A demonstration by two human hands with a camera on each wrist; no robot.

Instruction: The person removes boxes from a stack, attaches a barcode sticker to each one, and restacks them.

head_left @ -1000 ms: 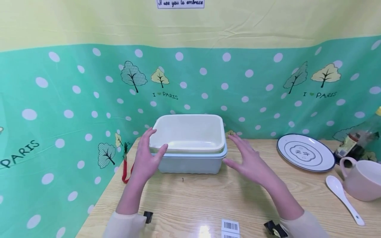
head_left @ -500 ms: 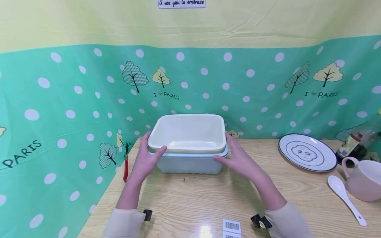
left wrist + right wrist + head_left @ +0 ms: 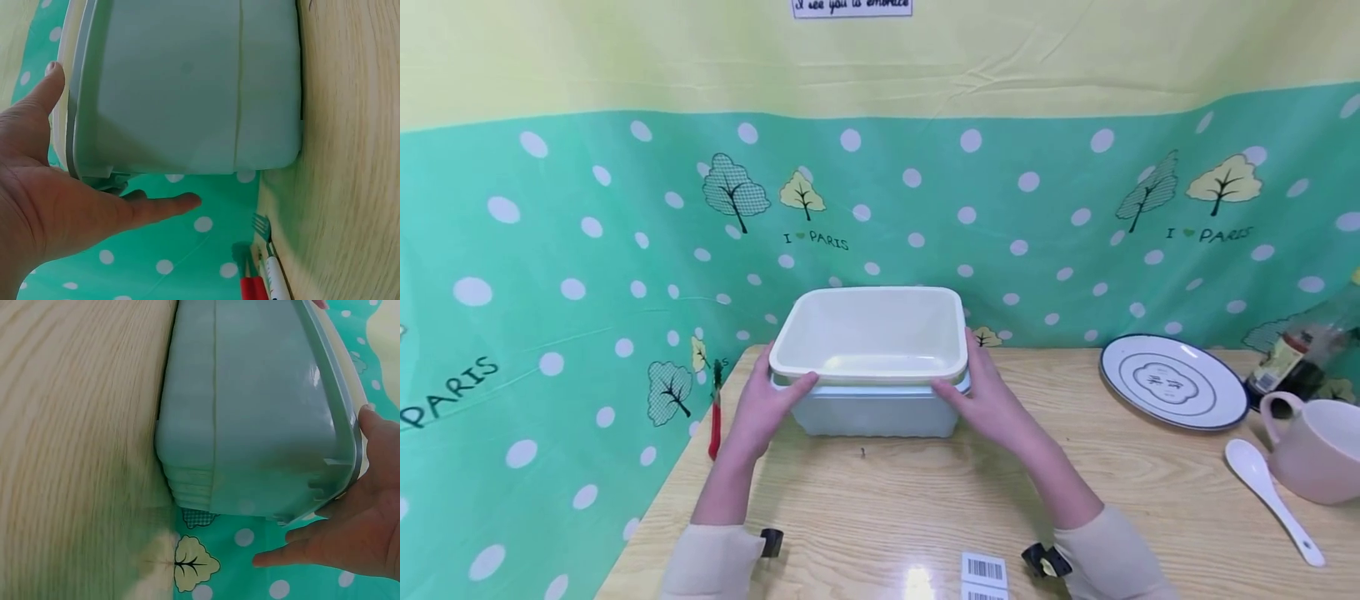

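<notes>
A white rectangular container (image 3: 872,333) sits nested in a light blue plastic box (image 3: 880,414) at the back of the table. My left hand (image 3: 765,407) holds the white container's left end, its thumb on the front of the rim and fingers around the side. At the opposite end my right hand (image 3: 988,398) grips it likewise, thumb on the rim near the front corner. In the left wrist view, one finger (image 3: 165,206) extends straight past the blue box's corner. The right wrist view shows a similarly extended finger (image 3: 281,555); other fingertips are partly hidden.
Left of the box lie a red-handled utensil (image 3: 715,427) and a fork (image 3: 273,269). To the right are a blue-rimmed plate (image 3: 1210,392), a dark sauce bottle (image 3: 1292,367), a pink mug (image 3: 1318,454) and a white spoon (image 3: 1255,475). A patterned cloth (image 3: 1037,250) hangs behind.
Both hands have closed inward from beside the containers onto the white container's ends. The right hand moved left the most. The containers have stayed in place.
</notes>
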